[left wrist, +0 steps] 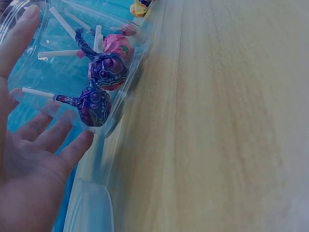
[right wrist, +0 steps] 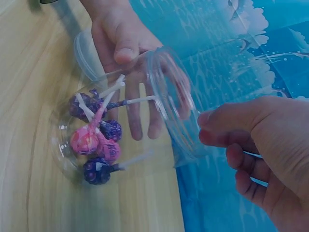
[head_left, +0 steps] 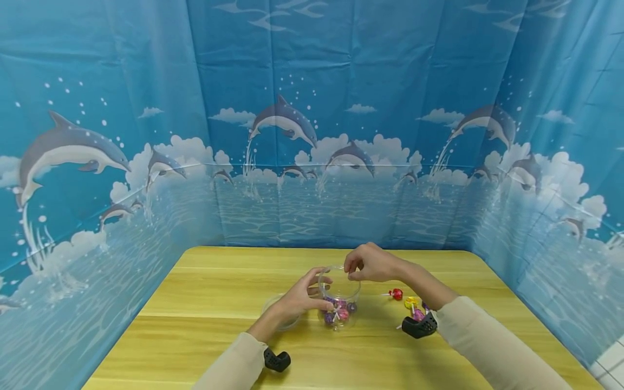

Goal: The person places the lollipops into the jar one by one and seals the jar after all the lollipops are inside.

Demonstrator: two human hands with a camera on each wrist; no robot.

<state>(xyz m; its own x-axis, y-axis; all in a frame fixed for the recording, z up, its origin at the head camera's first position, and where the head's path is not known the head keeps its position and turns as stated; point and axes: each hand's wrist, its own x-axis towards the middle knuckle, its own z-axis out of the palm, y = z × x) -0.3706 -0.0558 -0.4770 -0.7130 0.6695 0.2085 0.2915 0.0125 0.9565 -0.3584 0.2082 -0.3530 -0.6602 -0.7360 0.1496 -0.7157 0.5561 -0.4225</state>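
A clear plastic jar (head_left: 339, 292) stands on the table with several purple and pink lollipops (right wrist: 87, 139) in its bottom, their white sticks pointing up toward its mouth. My left hand (head_left: 304, 295) holds the jar from the left, thumb in front and fingers spread behind the wall. Right at the rim on the other side is my right hand (head_left: 372, 264). Its thumb and index finger (right wrist: 222, 137) are together, with nothing visible between them, and the other fingers are curled. In the left wrist view, lollipops (left wrist: 108, 70) show through the jar wall beside the left palm.
A round clear lid (head_left: 291, 325) lies on the table beside the left wrist. Right of the jar are a red lollipop (head_left: 397, 294), a yellow lollipop (head_left: 411, 302) and a pink one (head_left: 417, 314), below the right forearm. A dolphin-print curtain (head_left: 312, 211) surrounds the wooden table (head_left: 219, 303).
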